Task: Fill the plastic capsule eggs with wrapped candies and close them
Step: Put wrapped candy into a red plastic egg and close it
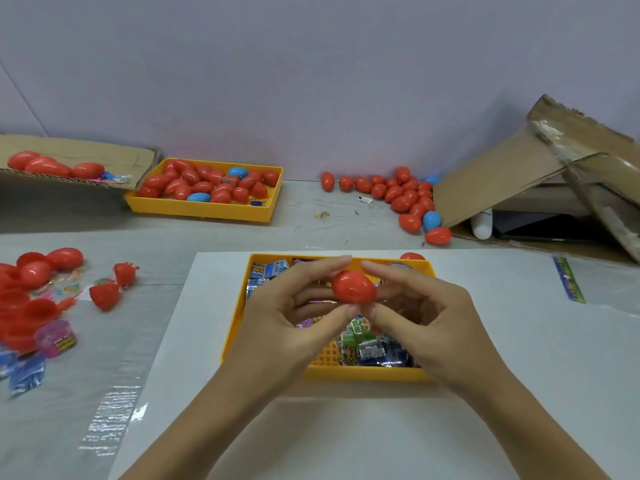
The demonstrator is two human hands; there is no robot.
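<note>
A closed red capsule egg (pixel 354 287) is held between both hands above a yellow tray (pixel 363 373). My left hand (pixel 294 313) pinches its left end with thumb and forefinger. My right hand (pixel 426 313) pinches its right end the same way. Wrapped candies (pixel 367 344) in green, blue and pink wrappers lie in the tray under the hands. What is inside the egg is hidden.
A second yellow tray (pixel 204 211) at the back holds several red and blue eggs. A pile of closed eggs (pixel 408 197) lies at the back right by a cardboard box (pixel 519 174). Open red egg halves (pixel 31 292) and loose candies sit at the left.
</note>
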